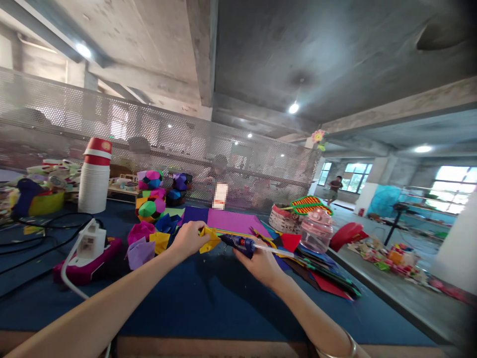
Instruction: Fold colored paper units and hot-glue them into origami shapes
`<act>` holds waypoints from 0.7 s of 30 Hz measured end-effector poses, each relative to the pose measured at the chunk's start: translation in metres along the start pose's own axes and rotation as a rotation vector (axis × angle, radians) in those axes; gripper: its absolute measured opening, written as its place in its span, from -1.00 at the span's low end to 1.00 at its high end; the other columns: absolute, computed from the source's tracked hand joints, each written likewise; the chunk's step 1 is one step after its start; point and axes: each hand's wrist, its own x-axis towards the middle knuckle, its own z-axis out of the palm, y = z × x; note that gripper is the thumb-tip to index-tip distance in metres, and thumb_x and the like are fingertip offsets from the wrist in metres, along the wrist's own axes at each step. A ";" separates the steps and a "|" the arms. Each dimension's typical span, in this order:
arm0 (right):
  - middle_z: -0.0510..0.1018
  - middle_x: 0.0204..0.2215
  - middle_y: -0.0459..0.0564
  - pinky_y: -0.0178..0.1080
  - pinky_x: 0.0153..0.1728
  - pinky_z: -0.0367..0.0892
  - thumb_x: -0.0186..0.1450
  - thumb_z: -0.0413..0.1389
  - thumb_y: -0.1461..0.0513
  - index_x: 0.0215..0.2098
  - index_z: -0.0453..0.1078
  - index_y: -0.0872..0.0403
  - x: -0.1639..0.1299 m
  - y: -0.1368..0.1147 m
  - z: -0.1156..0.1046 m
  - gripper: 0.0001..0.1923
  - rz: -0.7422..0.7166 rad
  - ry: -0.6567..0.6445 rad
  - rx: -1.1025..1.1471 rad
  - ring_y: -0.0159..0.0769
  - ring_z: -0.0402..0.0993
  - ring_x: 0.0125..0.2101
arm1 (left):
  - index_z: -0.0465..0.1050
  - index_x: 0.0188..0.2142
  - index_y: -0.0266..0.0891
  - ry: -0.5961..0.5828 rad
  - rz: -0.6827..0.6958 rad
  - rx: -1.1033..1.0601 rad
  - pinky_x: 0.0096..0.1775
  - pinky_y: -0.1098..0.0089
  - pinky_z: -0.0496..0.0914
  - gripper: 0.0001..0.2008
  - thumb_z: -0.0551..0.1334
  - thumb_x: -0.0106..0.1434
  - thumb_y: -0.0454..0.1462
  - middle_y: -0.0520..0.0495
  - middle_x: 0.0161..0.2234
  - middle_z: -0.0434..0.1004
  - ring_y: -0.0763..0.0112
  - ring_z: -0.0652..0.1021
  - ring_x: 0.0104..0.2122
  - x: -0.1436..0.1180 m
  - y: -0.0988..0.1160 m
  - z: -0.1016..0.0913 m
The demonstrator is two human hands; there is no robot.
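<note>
Fingers of the left hand (188,237) pinch a folded yellow paper piece (208,239), while those of the right hand (261,262) are wrapped around a blue glue gun (238,243) whose nozzle points at the yellow piece, almost touching it. Both hover just above the blue table (208,303), near its middle.

Taking that table as the landmark: at its far edge runs a perforated metal screen (167,149). On the table's far left stands a tall white stack of cups with a red top (94,179). Beyond the hands lies a purple and magenta sheet (227,219). Toward the left, in front of the cups, sits a white charger on a magenta base (89,251). Right of the hands are fanned coloured paper sheets (320,278), and behind them a clear pink jar (316,229). Left of centre, folded paper balls (151,196) are stacked, with loose purple and yellow folded pieces (143,243) just in front.
</note>
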 end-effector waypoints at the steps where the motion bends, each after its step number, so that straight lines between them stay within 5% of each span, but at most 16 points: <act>1: 0.56 -0.24 0.05 -0.10 -0.14 0.35 0.19 0.11 0.08 -0.20 0.45 0.05 0.001 0.002 -0.002 -0.72 0.026 0.001 -0.038 -0.10 0.47 -0.19 | 0.47 -0.47 -0.24 0.004 0.000 -0.007 -0.47 0.48 0.08 -0.86 0.14 0.04 -0.27 0.03 -0.57 0.41 0.47 0.35 -0.54 0.000 0.000 -0.001; 13: 0.61 -0.44 0.04 -0.19 -0.37 0.37 0.16 0.12 -0.03 -0.25 0.53 0.12 -0.016 0.067 -0.043 -0.59 0.338 -0.134 -0.035 -0.07 0.54 -0.38 | 0.51 -0.43 -0.24 -0.033 -0.020 -0.033 -0.47 0.47 0.12 -0.81 0.14 0.04 -0.23 -0.01 -0.56 0.45 0.45 0.37 -0.53 -0.001 0.002 0.000; 21: 0.58 -0.50 0.05 -0.24 -0.46 0.30 0.16 0.08 -0.09 -0.36 0.51 0.13 -0.028 0.066 -0.048 -0.54 0.376 -0.158 -0.114 -0.11 0.52 -0.46 | 0.53 -0.37 -0.23 -0.054 -0.011 -0.051 -0.51 0.46 0.08 -0.76 0.11 0.05 -0.24 -0.02 -0.52 0.48 0.46 0.37 -0.55 -0.002 -0.002 0.004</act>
